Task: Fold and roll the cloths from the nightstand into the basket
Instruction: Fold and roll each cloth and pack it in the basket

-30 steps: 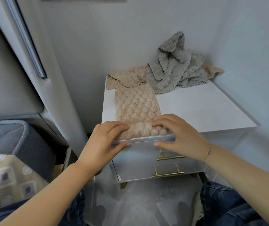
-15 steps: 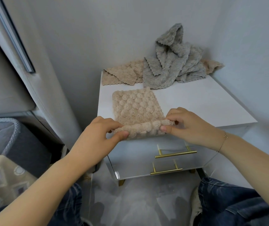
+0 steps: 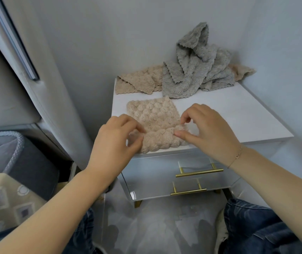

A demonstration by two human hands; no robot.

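Observation:
A folded beige bubble-textured cloth lies on the white nightstand, its near end curled into a roll at the front edge. My left hand pinches the left end of that roll. My right hand pinches its right end with thumb and fingertips. At the back of the nightstand sits a crumpled grey cloth, with a second beige cloth to its left and a beige corner poking out on the right. A dark grey basket stands low at the left.
The nightstand sits in a corner between two pale walls, with two drawers and brass handles below. A padded headboard and patterned bedding are at the left. My knees in jeans are below.
The rolled end has moved farther up the beige cloth, leaving a shorter flat part. Both hands have shifted forward with it, and the roll is thicker.

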